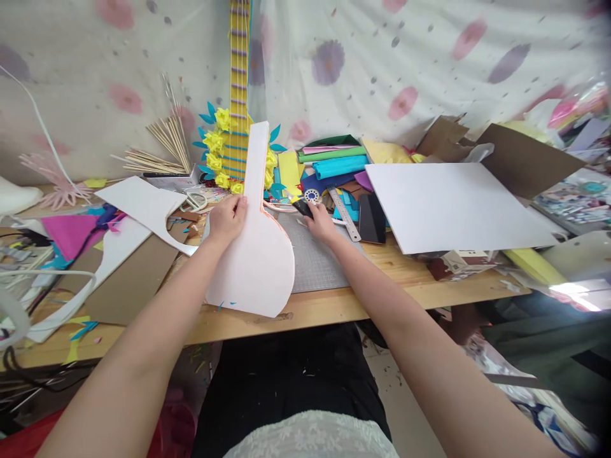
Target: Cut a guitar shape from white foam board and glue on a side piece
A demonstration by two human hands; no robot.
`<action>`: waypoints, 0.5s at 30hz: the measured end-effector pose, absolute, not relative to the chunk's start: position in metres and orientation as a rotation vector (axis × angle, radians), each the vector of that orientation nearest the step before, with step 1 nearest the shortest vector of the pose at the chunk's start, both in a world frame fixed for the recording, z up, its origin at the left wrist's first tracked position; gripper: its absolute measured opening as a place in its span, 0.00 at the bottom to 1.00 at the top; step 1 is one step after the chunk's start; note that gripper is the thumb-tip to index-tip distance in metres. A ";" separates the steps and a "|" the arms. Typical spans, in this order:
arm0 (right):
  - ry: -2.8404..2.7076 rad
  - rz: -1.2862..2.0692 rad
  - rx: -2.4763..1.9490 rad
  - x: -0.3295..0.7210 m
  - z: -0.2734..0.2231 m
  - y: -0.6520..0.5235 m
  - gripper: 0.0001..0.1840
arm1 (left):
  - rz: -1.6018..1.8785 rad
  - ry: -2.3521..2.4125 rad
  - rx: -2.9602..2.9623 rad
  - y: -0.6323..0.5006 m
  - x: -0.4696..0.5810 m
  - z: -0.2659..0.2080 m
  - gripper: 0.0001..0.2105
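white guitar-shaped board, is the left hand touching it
Touching: the head view shows the left hand closed on the left edge of the white guitar-shaped board.

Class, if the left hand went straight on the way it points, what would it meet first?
Beyond the white board that the left hand holds, probably the yellow flowers on the stringed model behind, though depth is unclear.

Guitar-shaped cutout point(252, 267): white, orange along part of its edge. Mat point(319, 264): grey, gridded. Paper flowers point(216, 141): yellow. Leaves point(208, 116): blue. Curtain point(367, 32), as I see it: white, pink-and-purple floral print.
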State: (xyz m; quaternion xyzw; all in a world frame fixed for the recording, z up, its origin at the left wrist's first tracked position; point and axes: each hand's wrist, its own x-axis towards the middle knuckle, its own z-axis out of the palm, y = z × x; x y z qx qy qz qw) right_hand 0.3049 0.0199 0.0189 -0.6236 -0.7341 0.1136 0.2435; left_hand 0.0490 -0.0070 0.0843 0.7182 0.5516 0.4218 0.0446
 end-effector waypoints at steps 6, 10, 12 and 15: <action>-2.028 0.721 -1.101 0.304 0.048 -0.005 0.31 | 1.461 1.577 2.185 0.005 0.048 0.111 0.15; -2.089 0.771 -0.945 0.281 0.064 -0.014 0.30 | 1.599 1.685 2.200 0.014 0.055 0.126 0.13; -2.143 0.720 -0.890 0.270 0.067 -0.012 0.31 | 1.615 1.715 2.190 0.021 0.059 0.127 0.12; -2.216 0.617 -0.853 0.260 0.067 -0.006 0.31 | 1.615 1.683 2.081 0.034 0.065 0.122 0.14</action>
